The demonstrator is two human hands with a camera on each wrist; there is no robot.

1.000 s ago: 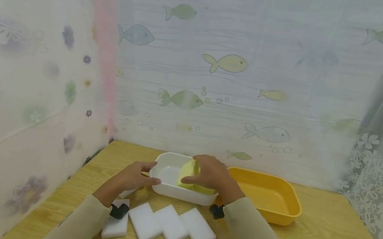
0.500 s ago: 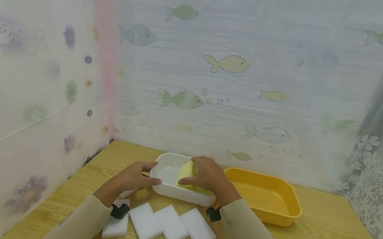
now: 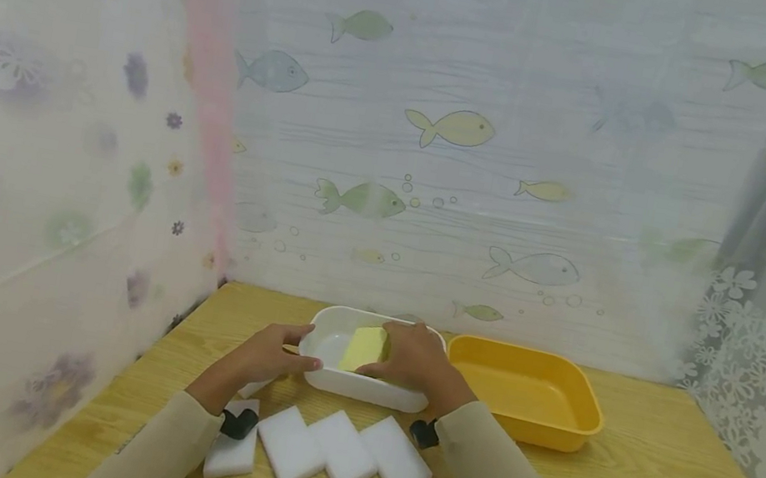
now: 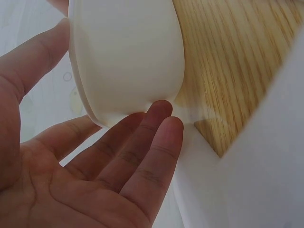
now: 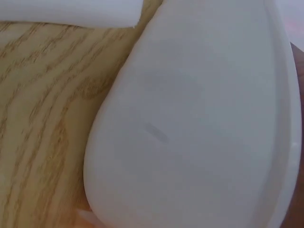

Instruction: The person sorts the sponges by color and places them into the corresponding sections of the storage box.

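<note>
In the head view, a white plastic tub [image 3: 365, 389] stands at the middle back of the wooden table. My left hand [image 3: 267, 353] holds its left end, thumb at the near rim and a finger at the far one. The left wrist view shows the fingers [image 4: 154, 152] against the tub's outer wall [image 4: 128, 61]. Inside the tub, my right hand [image 3: 414, 361] grips a pale yellow sponge block [image 3: 363, 350], tilted, its right part behind the fingers. The tub's side wall [image 5: 190, 118] fills most of the right wrist view and hides the sponge there.
An orange-yellow tub [image 3: 526, 386] sits right beside the white one. In front lie several white sponge pads: three overlapping in a row [image 3: 340, 452], another [image 3: 231, 450] partly under the left wrist. Patterned curtains [image 3: 435, 197] hang behind and at both sides.
The yellow sponge has shifted left and tipped lower inside the white tub, with the right hand sinking along with it. The left hand stays on the tub's end.
</note>
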